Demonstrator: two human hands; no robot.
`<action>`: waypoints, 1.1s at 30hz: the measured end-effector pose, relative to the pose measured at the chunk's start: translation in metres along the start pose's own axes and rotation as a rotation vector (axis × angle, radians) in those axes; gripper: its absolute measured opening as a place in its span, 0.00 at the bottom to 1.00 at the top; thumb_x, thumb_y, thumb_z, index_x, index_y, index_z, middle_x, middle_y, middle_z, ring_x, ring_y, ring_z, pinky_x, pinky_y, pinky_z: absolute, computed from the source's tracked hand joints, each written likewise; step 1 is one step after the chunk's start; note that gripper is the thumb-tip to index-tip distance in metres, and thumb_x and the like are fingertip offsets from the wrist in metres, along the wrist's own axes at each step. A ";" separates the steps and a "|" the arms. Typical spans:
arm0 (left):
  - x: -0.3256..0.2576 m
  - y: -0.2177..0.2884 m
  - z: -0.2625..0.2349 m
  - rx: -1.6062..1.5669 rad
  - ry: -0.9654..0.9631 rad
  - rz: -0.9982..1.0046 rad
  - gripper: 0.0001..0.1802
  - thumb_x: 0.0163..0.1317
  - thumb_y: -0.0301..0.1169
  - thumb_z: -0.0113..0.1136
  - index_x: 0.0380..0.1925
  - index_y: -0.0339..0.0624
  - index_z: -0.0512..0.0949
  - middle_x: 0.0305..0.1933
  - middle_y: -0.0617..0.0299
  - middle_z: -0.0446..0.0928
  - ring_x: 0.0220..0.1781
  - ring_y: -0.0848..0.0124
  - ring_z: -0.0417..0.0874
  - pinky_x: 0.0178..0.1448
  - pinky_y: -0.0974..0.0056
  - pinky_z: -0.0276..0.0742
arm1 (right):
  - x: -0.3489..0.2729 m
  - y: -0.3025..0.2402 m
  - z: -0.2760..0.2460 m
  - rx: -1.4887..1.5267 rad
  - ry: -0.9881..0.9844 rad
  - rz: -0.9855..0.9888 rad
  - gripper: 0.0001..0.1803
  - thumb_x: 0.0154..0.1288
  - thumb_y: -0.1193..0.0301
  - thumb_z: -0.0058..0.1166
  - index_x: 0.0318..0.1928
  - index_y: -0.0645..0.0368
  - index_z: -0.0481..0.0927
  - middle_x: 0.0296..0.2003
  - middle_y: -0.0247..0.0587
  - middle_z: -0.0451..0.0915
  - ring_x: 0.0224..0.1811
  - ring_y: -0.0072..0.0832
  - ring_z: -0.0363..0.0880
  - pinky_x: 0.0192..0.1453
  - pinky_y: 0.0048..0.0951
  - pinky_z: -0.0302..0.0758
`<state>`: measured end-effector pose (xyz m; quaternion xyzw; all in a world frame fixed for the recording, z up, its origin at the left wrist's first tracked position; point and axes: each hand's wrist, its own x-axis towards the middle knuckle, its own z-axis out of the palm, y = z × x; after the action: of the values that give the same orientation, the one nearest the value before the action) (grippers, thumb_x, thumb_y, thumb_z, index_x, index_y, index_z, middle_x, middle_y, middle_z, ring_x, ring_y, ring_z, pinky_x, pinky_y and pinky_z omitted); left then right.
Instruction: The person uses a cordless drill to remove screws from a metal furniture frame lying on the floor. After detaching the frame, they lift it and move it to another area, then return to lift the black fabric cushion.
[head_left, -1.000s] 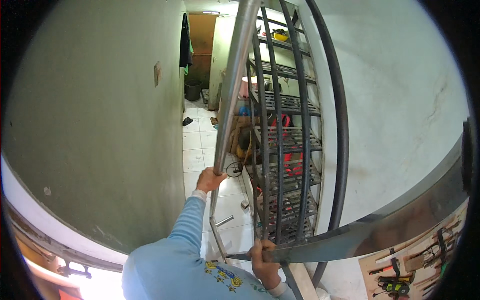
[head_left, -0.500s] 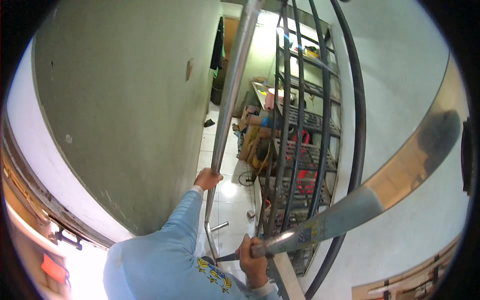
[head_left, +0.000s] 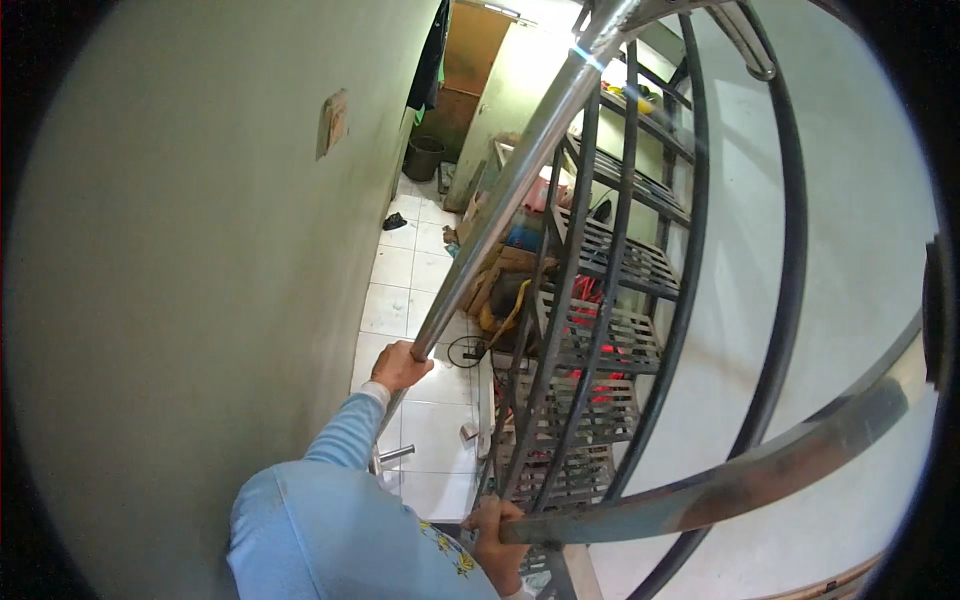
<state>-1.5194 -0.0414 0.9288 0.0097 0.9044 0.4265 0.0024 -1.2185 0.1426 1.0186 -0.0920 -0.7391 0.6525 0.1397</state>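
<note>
My left hand (head_left: pixel 400 367) is wrapped round a long, straight steel pipe (head_left: pixel 505 210), which slants from the floor up past the top of the view. Low on this pipe a short steel stub (head_left: pixel 397 454) sticks out sideways, and another stub (head_left: pixel 745 42) shows near its upper end. Closer to me, my right hand (head_left: pixel 496 545) grips the near end of a wide, curved, shiny steel pipe (head_left: pixel 740 490) that sweeps away to the right. Whether the two pipes form one frame, I cannot tell.
A stair with slatted metal treads (head_left: pixel 590 410) and black curved bars (head_left: pixel 790 220) rises on my right. A greenish wall (head_left: pixel 230 300) stands close on my left. Cardboard boxes (head_left: pixel 490 285), a black cable (head_left: pixel 468 350) and a dark bucket (head_left: pixel 424 158) stand along the tiled floor (head_left: pixel 435 430).
The view has turned, bringing the straight pipe's upper joint and stub into sight. The straight pipe leans more to the right, and the curved pipe sits lower. Both hands keep their grip.
</note>
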 end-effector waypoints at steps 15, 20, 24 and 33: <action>0.104 -0.028 -0.003 -0.004 -0.002 0.021 0.17 0.55 0.43 0.65 0.29 0.39 0.86 0.30 0.48 0.86 0.36 0.53 0.90 0.44 0.52 0.82 | 0.078 0.014 0.042 -0.147 -0.093 -0.180 0.19 0.78 0.73 0.48 0.25 0.62 0.74 0.20 0.39 0.80 0.21 0.22 0.77 0.31 0.26 0.75; 0.150 -0.062 0.037 -0.021 0.002 0.083 0.16 0.55 0.44 0.66 0.31 0.42 0.88 0.33 0.49 0.87 0.40 0.53 0.90 0.49 0.55 0.83 | 0.118 0.027 0.065 -0.288 -0.088 -0.177 0.19 0.78 0.72 0.49 0.24 0.62 0.74 0.18 0.37 0.78 0.21 0.21 0.77 0.29 0.26 0.73; 0.169 -0.051 0.046 -0.076 -0.087 0.017 0.18 0.55 0.46 0.67 0.34 0.43 0.89 0.37 0.48 0.88 0.43 0.53 0.90 0.51 0.55 0.83 | 0.137 0.030 0.066 -0.286 -0.062 -0.073 0.19 0.78 0.71 0.50 0.24 0.62 0.73 0.19 0.37 0.79 0.22 0.21 0.78 0.29 0.26 0.75; 0.213 -0.088 0.060 -0.005 -0.141 0.037 0.20 0.54 0.48 0.68 0.39 0.46 0.89 0.40 0.48 0.88 0.47 0.53 0.89 0.55 0.54 0.83 | 0.169 0.073 0.080 -0.406 -0.107 -0.132 0.16 0.79 0.69 0.49 0.30 0.62 0.73 0.20 0.38 0.80 0.25 0.20 0.81 0.32 0.25 0.76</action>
<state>-1.7325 -0.0468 0.8235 0.0565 0.9005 0.4272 0.0582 -1.4080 0.1309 0.9517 -0.0350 -0.8660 0.4838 0.1214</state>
